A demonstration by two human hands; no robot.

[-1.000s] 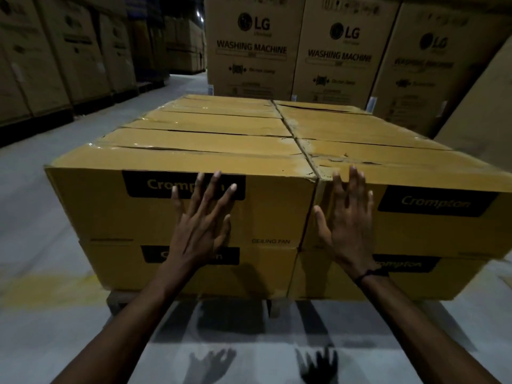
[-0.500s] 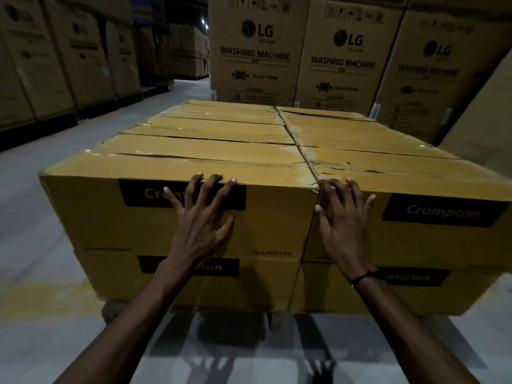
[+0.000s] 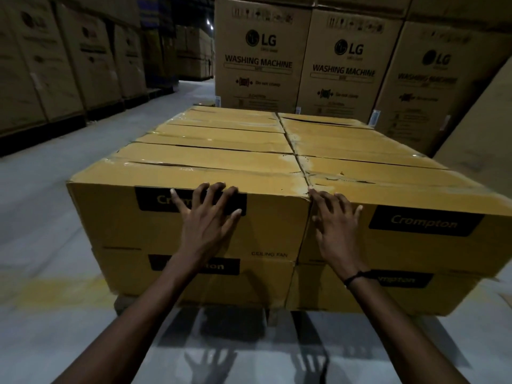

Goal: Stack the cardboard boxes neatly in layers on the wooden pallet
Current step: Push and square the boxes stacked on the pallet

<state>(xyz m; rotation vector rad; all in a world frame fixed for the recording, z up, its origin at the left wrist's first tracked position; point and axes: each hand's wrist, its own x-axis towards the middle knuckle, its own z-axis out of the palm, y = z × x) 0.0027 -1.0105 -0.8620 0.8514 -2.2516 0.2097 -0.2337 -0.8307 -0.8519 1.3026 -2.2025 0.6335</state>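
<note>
Yellow Crompton ceiling-fan boxes lie in two layers and two columns on a low wooden pallet (image 3: pixel 124 303), mostly hidden beneath them. My left hand (image 3: pixel 207 217) presses flat, fingers spread, on the front face of the near top-left box (image 3: pixel 110 217), fingertips at its upper edge. My right hand (image 3: pixel 336 225) presses flat on the front of the near top-right box (image 3: pixel 443 250), next to the seam between the columns. Lower-layer boxes (image 3: pixel 263 284) show under my wrists.
Tall LG washing machine cartons (image 3: pixel 263 51) stand right behind the pallet. More large cartons (image 3: pixel 69 65) line the left side of a grey aisle (image 3: pixel 41 203). A brown carton face (image 3: pixel 484 128) leans in at the right. Yellow floor marking (image 3: pixel 55 289) runs left of the pallet.
Both hands slid up the front faces to the boxes' top edge. The view moved closer and a little higher over the stack.
</note>
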